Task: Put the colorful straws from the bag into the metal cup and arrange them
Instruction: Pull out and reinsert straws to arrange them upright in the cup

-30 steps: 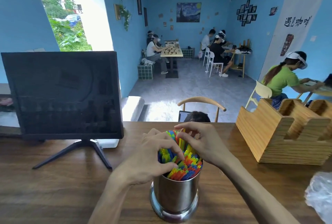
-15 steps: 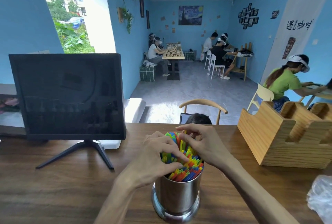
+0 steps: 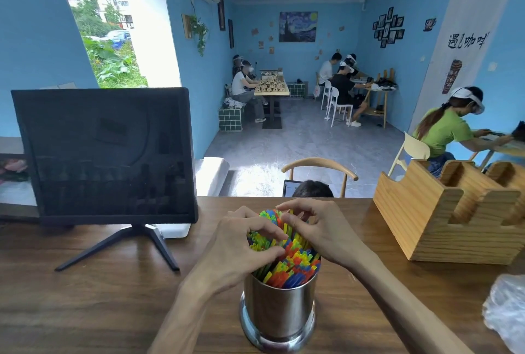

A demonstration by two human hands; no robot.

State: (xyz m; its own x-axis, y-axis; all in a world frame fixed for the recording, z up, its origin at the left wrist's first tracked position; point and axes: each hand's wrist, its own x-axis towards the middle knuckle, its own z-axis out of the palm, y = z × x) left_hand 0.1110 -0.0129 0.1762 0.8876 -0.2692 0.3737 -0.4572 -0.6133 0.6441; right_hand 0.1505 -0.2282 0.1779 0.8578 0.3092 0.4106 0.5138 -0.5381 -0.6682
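Head view, cup (image 3: 279, 308) at 6 o'clock on desk (image 3: 85, 296), left hand (image 3: 241, 245) and right hand (image 3: 321, 228) both pinching straws (image 3: 292, 262), bag (image 3: 505, 311) at 4 o'clock.

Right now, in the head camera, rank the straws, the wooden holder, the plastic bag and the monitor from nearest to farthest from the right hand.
1. Straws: under the right hand, touching.
2. Wooden holder: right.
3. Plastic bag: far right edge.
4. Monitor: far left.
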